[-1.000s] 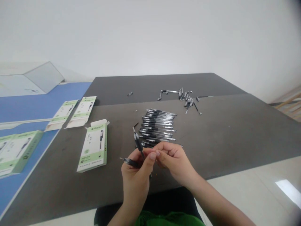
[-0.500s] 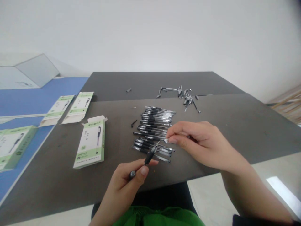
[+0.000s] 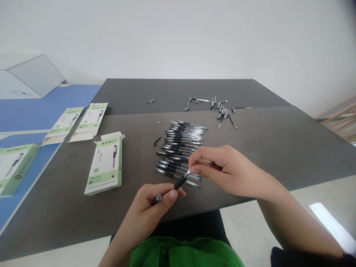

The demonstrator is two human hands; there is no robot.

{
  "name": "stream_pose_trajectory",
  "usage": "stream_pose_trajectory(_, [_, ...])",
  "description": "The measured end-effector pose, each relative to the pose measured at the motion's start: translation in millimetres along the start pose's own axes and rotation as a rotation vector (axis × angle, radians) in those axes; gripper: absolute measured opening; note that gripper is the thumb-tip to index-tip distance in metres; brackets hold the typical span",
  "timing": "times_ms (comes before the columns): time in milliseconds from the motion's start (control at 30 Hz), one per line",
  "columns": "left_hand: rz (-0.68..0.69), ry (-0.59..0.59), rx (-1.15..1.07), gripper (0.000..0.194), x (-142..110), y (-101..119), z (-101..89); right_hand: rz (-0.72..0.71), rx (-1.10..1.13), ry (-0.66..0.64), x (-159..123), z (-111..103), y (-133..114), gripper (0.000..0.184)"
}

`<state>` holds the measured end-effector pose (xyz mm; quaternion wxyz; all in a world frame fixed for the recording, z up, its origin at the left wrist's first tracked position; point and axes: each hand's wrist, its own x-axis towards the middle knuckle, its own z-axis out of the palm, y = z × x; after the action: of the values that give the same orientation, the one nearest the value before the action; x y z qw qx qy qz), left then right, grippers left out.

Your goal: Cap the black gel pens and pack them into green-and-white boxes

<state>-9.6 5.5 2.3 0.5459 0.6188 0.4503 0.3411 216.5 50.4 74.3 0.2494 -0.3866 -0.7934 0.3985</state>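
My left hand (image 3: 155, 204) is closed around a gel pen (image 3: 181, 181), its black grip pointing up and to the right. A dark rounded end (image 3: 157, 199) sticks out at the back of that hand; whether it belongs to the same pen I cannot tell. My right hand (image 3: 219, 168) pinches a small silvery tip piece (image 3: 188, 173) at the front of the pen, mostly covered by the fingers. A thin dark end (image 3: 211, 163) also shows between the right fingers. Just beyond both hands lies a row of assembled-looking pens (image 3: 183, 139) with black grips and clear barrels.
An opened green-and-white pen box (image 3: 104, 165) lies left of the pens, with more boxes (image 3: 90, 120) behind it and at the far left (image 3: 18, 167). Loose caps and small pen parts (image 3: 221, 111) are scattered farther back. A short black piece (image 3: 157, 141) lies near the row.
My right hand has moved left and down, bringing the small silvery piece onto the pen's bare tip. My left hand keeps its hold; the view has shifted slightly.
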Motion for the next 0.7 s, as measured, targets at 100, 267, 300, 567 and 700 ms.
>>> stream_pose_trajectory(100, [-0.014,-0.024,-0.123,0.05,0.6,-4.0,1.4,0.059,0.235,0.075,2.2,15.8,9.3,0.026])
stream_pose_trajectory(267, [-0.044,-0.005,-0.225,0.052,2.4,-10.5,5.7,0.078,0.437,0.175,5.0,37.3,23.7,0.034])
stream_pose_trajectory(300, [-0.049,0.002,-0.233,0.051,2.7,-10.9,5.7,0.081,0.453,0.175,5.9,39.2,24.7,0.033])
stream_pose_trajectory(567, [-0.084,-0.002,-0.295,0.054,3.2,-10.8,4.7,0.09,0.636,0.102,10.3,38.5,26.5,0.037])
stream_pose_trajectory(700, [-0.084,-0.002,-0.282,0.054,5.4,-12.2,6.0,0.097,0.729,0.042,12.3,38.5,27.4,0.036])
